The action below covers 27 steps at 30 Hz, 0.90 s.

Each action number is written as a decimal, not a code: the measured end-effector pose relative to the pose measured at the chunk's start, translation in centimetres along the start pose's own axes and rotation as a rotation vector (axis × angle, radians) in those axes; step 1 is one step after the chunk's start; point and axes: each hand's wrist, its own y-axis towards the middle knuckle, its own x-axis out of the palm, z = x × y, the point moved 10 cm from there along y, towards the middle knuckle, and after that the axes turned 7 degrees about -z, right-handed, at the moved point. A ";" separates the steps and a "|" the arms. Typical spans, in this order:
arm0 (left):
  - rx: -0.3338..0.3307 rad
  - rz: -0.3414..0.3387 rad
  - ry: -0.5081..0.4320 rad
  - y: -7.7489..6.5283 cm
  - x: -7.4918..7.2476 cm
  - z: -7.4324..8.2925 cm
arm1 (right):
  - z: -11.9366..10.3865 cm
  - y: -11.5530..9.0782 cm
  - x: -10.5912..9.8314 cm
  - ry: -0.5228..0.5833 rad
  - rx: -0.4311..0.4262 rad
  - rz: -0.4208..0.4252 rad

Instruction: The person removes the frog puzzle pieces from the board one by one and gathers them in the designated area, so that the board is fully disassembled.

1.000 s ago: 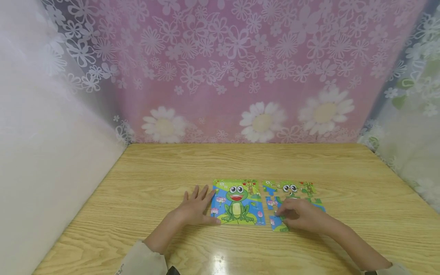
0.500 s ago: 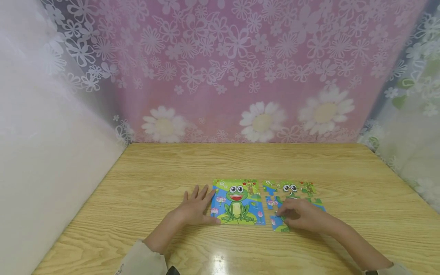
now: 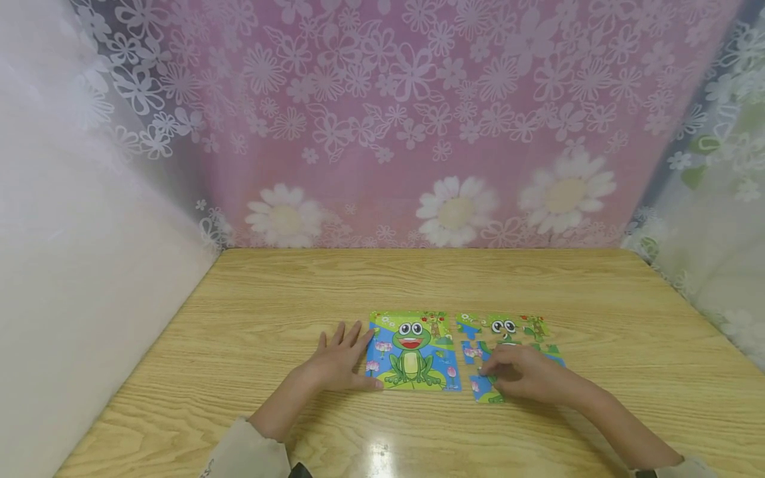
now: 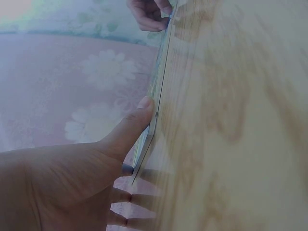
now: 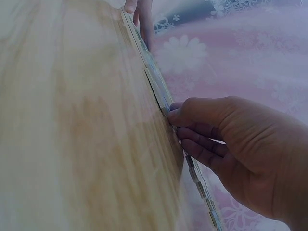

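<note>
A square picture card (image 3: 412,378) with a smiling frog lies flat on the table. My left hand (image 3: 337,366) rests at its left side, fingers spread, the thumb along the lower left corner. To the card's right, jigsaw pieces of the same frog picture are laid out with small gaps between them. My right hand (image 3: 532,375) pinches the lower-left puzzle piece (image 3: 480,390), blue and green with a pink lotus, between thumb and fingertips. This hand covers the middle and lower right of the layout. In the right wrist view, the thumb (image 5: 175,116) is right at the piece's edge.
Above the right hand lie a frog-eyes piece (image 3: 504,326), a tree piece (image 3: 538,326) and a blue-green corner piece (image 3: 469,328). A lotus piece (image 3: 472,352) sits just above the pinched one. The wooden table (image 3: 287,285) ends at a pink floral curtain (image 3: 370,166).
The lower-left puzzle piece has shifted very slightly to the right, with the right hand on it. The left hand and the card stay where they were.
</note>
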 end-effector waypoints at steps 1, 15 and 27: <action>-0.002 -0.001 0.000 0.0 0.0 0.0 | 0.0 0.0 0.0 0.004 0.007 -0.003; 0.002 -0.015 -0.028 -0.2 0.0 -0.1 | -1.6 1.1 -0.6 0.022 -0.085 0.058; -0.003 -0.009 -0.005 0.0 0.2 0.0 | -2.4 5.9 1.3 0.025 0.016 -0.047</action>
